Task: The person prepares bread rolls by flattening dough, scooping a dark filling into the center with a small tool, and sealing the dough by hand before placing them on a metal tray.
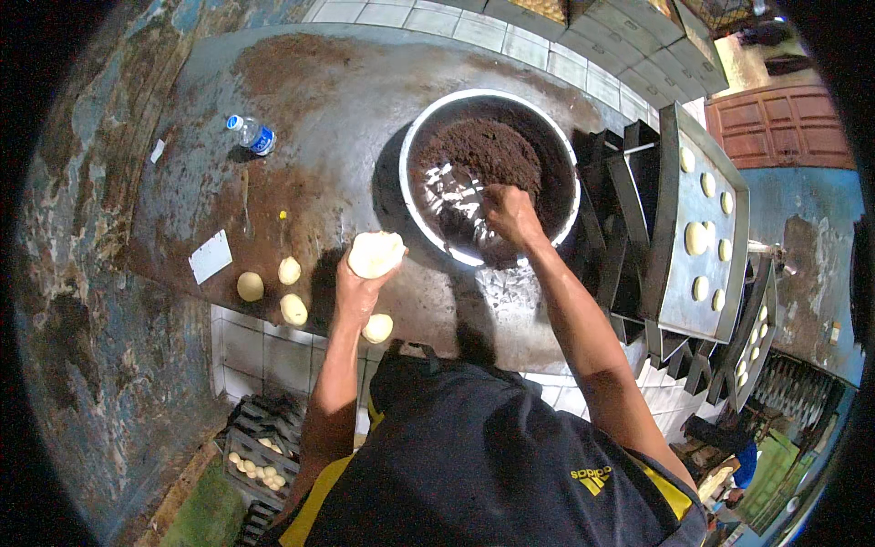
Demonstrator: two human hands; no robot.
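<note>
My left hand (357, 290) is closed around a piece of pale dough (375, 254), held up over the near part of the table with its whitish, hollowed face upward. My right hand (510, 215) reaches inside a large round metal basin (572, 196), its fingers curled at the edge of a dark brown crumbly heap (483, 150). What those fingers grip is hidden. Left of my left forearm, several dough balls lie near the table's front edge, among them one ball (293, 309). Another dough ball (377, 328) sits just right of that wrist.
The worn table (319, 118) carries a small plastic bottle (252, 135) and a white card (211, 257). Stacked dark trays stand close on the right, with a metal tray (670, 273) of dough balls on top. A crate (273, 442) of dough pieces is low at left.
</note>
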